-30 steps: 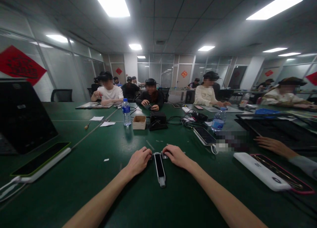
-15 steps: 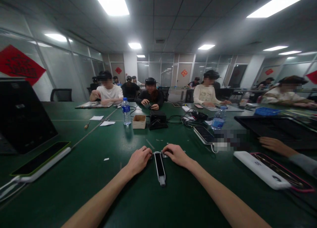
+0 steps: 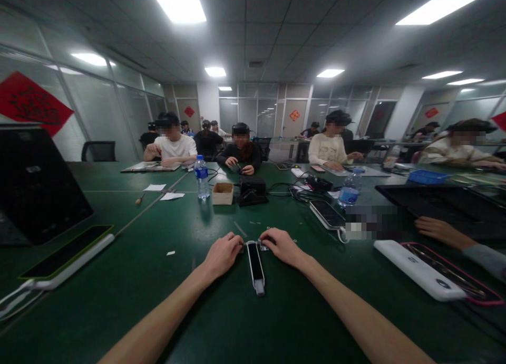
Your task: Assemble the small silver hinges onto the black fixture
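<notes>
A narrow dark-faced device [image 3: 255, 261] with a white edge lies on the green table [image 3: 221, 322], its light grey plug-like end toward me. My left hand [image 3: 224, 252] rests just left of its far end, fingers curled together; whatever they pinch is hidden. On the other side, my right hand [image 3: 282, 247] rests with bent fingertips at a small shiny, clear-looking piece [image 3: 264, 246], too small to name. Neither hand covers the device's dark face.
Beyond my hands stand a water bottle [image 3: 202, 179], a small cardboard box [image 3: 223, 194] and a black stand [image 3: 253, 190]. Phones with white power banks [image 3: 419, 269] lie at both sides. Another person's hand [image 3: 445, 232] reaches in at the right. A dark laptop-like panel [image 3: 37, 184] stands left.
Both hands keep almost the same places beside the device. The view has shifted very slightly; no object has visibly been moved.
</notes>
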Demonstrator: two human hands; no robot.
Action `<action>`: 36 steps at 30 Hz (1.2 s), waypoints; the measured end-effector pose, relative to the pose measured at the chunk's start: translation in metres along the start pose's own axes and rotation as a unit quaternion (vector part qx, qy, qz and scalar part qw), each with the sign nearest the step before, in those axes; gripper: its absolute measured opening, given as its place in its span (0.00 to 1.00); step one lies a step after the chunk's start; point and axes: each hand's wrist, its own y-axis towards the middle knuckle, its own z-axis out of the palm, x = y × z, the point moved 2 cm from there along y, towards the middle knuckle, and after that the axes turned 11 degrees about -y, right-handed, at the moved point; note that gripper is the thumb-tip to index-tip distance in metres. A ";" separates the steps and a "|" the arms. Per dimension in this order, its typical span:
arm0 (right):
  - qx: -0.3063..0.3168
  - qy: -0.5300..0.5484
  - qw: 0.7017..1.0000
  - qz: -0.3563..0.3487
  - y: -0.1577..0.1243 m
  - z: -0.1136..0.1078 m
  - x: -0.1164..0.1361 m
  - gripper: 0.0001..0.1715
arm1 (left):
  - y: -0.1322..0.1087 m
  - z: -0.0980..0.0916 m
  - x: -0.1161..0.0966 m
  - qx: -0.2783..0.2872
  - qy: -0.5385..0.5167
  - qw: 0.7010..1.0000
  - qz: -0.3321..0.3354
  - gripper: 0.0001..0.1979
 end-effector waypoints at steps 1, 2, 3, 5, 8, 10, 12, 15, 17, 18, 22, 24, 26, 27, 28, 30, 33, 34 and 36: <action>0.001 0.001 1.000 -0.001 0.000 0.000 -0.001 0.09 | 0.000 0.000 0.000 -0.001 0.000 1.000 0.000 0.10; 0.003 0.004 1.000 -0.002 0.000 0.000 -0.001 0.09 | 0.000 -0.001 -0.001 -0.001 0.000 1.000 0.000 0.10; 0.006 0.008 1.000 -0.003 0.000 0.001 -0.002 0.09 | 0.000 -0.001 -0.002 0.000 -0.002 1.000 -0.001 0.10; 0.011 0.016 1.000 -0.004 0.000 0.001 -0.004 0.10 | 0.000 -0.002 -0.003 0.003 -0.004 1.000 -0.003 0.10; 0.009 0.023 1.000 -0.006 0.000 0.002 -0.006 0.10 | 0.000 -0.002 -0.004 0.005 -0.002 1.000 -0.004 0.10; 0.004 0.022 1.000 -0.011 0.000 0.001 -0.006 0.09 | 0.000 -0.001 -0.003 0.002 -0.001 1.000 -0.004 0.09; 0.002 0.020 1.000 -0.013 0.000 0.001 -0.006 0.09 | 0.001 0.000 -0.002 0.001 -0.001 1.000 -0.001 0.09; 0.004 0.024 1.000 -0.010 0.000 0.000 -0.006 0.09 | 0.001 0.000 0.000 0.002 -0.004 1.000 0.004 0.09; 0.007 0.031 0.999 -0.006 -0.001 0.000 -0.006 0.09 | 0.001 0.000 0.000 0.002 -0.006 1.000 0.003 0.09; 0.009 0.034 0.999 -0.003 -0.001 0.000 -0.006 0.09 | 0.000 0.000 0.000 0.002 -0.007 1.000 0.002 0.09; 0.013 0.040 0.999 0.009 -0.001 0.000 -0.006 0.09 | 0.000 0.000 0.000 0.002 -0.006 1.000 -0.005 0.09; 0.013 0.039 0.999 0.006 -0.001 0.000 -0.005 0.09 | 0.000 0.000 -0.001 0.003 -0.007 1.000 -0.007 0.09; 0.012 0.034 0.999 0.002 -0.001 0.000 -0.004 0.09 | 0.000 -0.001 -0.002 0.003 -0.010 1.000 -0.007 0.09; 0.011 0.033 0.999 0.002 -0.001 -0.001 -0.004 0.09 | 0.000 -0.001 -0.002 0.002 -0.011 1.000 -0.005 0.09; 0.010 0.031 0.999 0.002 -0.001 -0.001 -0.004 0.09 | 0.001 -0.001 -0.003 0.002 -0.012 1.000 -0.003 0.09; 0.009 0.032 0.999 0.004 0.000 0.000 -0.005 0.09 | 0.001 -0.001 -0.003 0.001 -0.012 1.000 0.001 0.09; 0.014 0.048 0.999 0.015 0.000 0.002 -0.006 0.09 | 0.001 0.000 -0.001 -0.003 -0.008 1.000 0.004 0.09; 0.018 0.055 0.998 0.023 0.000 0.002 -0.006 0.09 | 0.001 0.001 0.000 -0.005 -0.007 1.000 0.004 0.09; 0.024 0.068 0.996 0.043 0.000 0.003 -0.006 0.10 | 0.001 0.002 0.001 -0.004 -0.006 1.000 0.000 0.09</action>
